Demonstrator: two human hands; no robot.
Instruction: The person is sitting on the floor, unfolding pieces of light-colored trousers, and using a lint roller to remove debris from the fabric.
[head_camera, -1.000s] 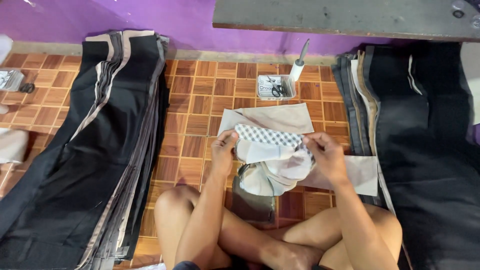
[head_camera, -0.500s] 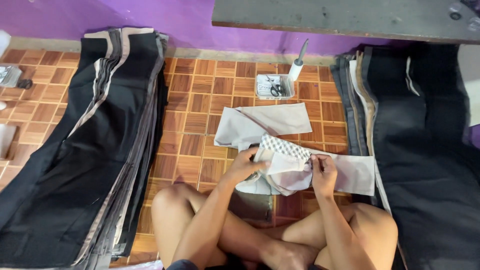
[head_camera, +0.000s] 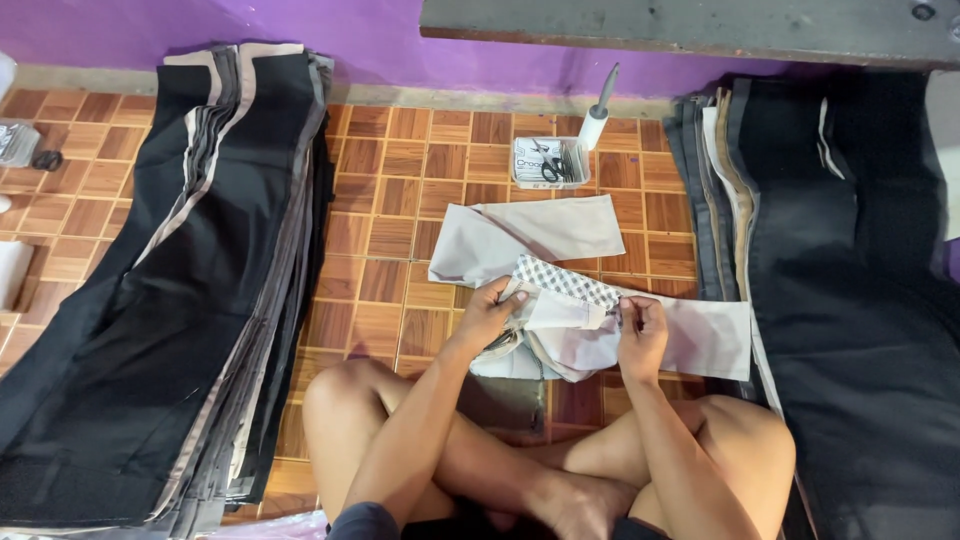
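I sit cross-legged on an orange tiled floor. In front of my knees lies a pair of light grey trousers (head_camera: 540, 232), its waistband turned out to show a checked lining (head_camera: 565, 281). My left hand (head_camera: 490, 313) grips the left part of the waistband. My right hand (head_camera: 640, 330) pinches the waistband's right end between thumb and fingers. The trouser legs spread away toward the wall and to the right.
A tall stack of black and grey trousers (head_camera: 190, 270) lies on my left, another dark stack (head_camera: 840, 280) on my right. A small white box with scissors (head_camera: 545, 163) and a white bottle with a pointed nozzle (head_camera: 597, 115) stand by the purple wall.
Both hands have moved lower and nearer my legs, pulling the waistband down and flatter. The left hand shifted from the checked lining's top edge to its left end.
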